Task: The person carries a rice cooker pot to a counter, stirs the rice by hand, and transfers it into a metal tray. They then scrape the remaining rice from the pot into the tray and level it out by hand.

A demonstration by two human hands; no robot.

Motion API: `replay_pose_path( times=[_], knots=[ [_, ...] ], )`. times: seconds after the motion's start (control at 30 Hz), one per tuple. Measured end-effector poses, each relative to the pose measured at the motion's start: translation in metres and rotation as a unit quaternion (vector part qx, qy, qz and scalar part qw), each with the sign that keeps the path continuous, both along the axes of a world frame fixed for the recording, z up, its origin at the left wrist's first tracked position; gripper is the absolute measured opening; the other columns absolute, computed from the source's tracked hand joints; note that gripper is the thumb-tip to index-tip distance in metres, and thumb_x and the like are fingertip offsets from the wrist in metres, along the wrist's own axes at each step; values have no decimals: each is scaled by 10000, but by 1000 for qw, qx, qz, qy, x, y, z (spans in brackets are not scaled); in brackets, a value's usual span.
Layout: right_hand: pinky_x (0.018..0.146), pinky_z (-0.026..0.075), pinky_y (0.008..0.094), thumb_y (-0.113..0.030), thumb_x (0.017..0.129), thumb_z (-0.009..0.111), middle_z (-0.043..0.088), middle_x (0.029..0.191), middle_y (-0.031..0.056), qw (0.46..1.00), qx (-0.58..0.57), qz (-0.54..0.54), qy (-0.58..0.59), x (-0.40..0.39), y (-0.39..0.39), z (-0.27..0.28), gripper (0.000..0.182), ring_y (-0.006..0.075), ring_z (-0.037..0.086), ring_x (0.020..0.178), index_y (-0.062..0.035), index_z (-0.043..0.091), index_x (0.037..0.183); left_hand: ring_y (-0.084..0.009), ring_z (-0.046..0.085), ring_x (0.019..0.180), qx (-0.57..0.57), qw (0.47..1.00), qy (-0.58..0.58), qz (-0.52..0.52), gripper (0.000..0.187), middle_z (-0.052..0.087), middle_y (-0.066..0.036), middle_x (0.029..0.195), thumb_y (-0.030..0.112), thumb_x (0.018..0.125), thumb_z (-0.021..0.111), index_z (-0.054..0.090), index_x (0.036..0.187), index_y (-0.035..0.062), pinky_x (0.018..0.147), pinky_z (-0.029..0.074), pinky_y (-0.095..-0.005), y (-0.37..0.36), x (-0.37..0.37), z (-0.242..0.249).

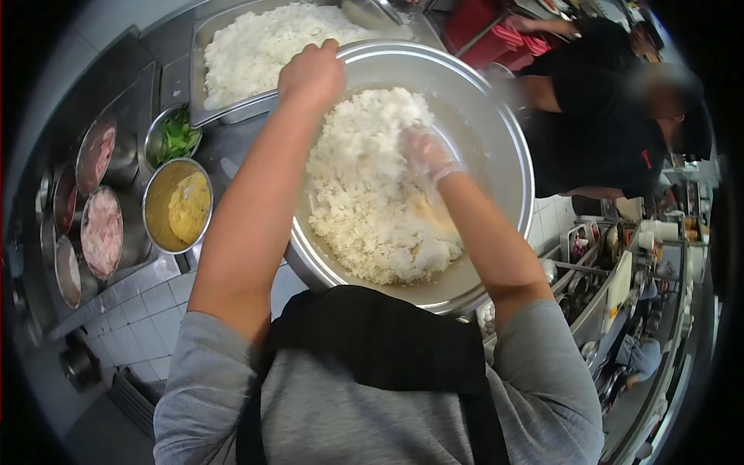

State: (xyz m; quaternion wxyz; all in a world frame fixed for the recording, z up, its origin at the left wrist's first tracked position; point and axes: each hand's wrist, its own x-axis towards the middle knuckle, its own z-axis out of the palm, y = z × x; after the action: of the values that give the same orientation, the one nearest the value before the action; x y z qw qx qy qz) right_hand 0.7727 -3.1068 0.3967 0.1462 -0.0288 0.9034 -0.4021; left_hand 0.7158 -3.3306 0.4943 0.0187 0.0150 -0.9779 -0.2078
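Observation:
A large round metal basin holds a heap of white rice. My left hand is closed over the basin's upper left rim, gripping it. Inside the basin, at the right side of the rice, is my right hand in a clear glove. It is blurred by motion and its fingers are hard to make out; steam or blur hides part of the rice near it. Behind the basin, a rectangular metal tray is full of more white rice.
Left of the basin are a bowl of green leaves, a bowl of yellow paste and several metal bowls of pinkish food. Two people in black stand at the right, near red bins. Shelves with containers run down the right.

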Motion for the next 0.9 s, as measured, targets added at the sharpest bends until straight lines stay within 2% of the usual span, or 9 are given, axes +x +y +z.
replay_pose_path(
  times=[0.07,0.3,0.37,0.43,0.57,0.63,0.73,0.83,0.9],
  knots=[
    [992,379,404,-315,941,426,515,1256,177,849,399,252,236,0,-30,-1,456,269,494,1160,-107,437,1347,-295,560,1057,-12,1000,3,1,335,579,-105,1125,293,914,470,513,1230,187,875,450,-426,1,-1,1],
    [812,478,310,-167,886,496,663,976,136,987,-12,153,44,31,-69,91,285,195,629,880,-78,612,1130,-291,592,992,-23,999,40,-18,278,586,-134,1080,260,901,487,541,1115,91,802,489,-405,1,2,-2],
    [667,481,282,-133,876,517,645,817,59,996,70,32,48,-4,-42,100,182,124,603,714,-60,648,977,-293,593,985,-21,999,42,-19,276,588,-134,1071,255,897,490,542,1114,92,800,490,-406,0,1,-5],
    [687,491,403,-185,841,478,670,811,135,986,129,15,105,-69,17,38,229,274,644,755,-86,668,923,-300,588,993,-20,999,35,-15,287,586,-135,1074,261,898,487,534,1140,114,812,483,-415,0,1,-3],
    [707,505,411,-326,842,506,667,864,137,809,479,135,313,-127,55,-87,305,311,645,785,-100,648,989,-319,577,1015,-10,1000,26,-7,310,578,-142,1088,271,897,486,519,1183,157,840,467,-434,1,0,-1],
    [756,497,424,-336,850,502,666,934,141,899,315,114,281,-127,29,-94,344,323,641,841,-87,627,1052,-319,576,1016,-4,1000,27,-5,312,577,-142,1089,270,893,491,519,1184,159,841,467,-435,3,0,3],
    [807,475,423,-315,893,472,666,991,131,993,2,74,91,-57,-32,-12,342,304,635,890,-65,624,1069,-318,577,1015,-13,1000,27,-2,318,578,-140,1091,274,888,499,520,1185,162,842,468,-433,2,2,4],
    [898,416,404,-298,811,574,617,1115,127,905,307,291,37,-9,-68,117,315,262,560,1052,-101,658,1041,-317,578,1013,-17,999,32,-1,327,582,-137,1094,276,886,506,519,1194,168,843,469,-430,5,2,2],
    [836,442,418,-302,831,525,620,992,111,900,275,279,191,20,-92,89,269,255,585,942,-98,647,958,-315,580,1010,-19,999,35,1,333,584,-133,1096,279,886,508,518,1201,173,841,470,-429,4,0,1]
  ],
)
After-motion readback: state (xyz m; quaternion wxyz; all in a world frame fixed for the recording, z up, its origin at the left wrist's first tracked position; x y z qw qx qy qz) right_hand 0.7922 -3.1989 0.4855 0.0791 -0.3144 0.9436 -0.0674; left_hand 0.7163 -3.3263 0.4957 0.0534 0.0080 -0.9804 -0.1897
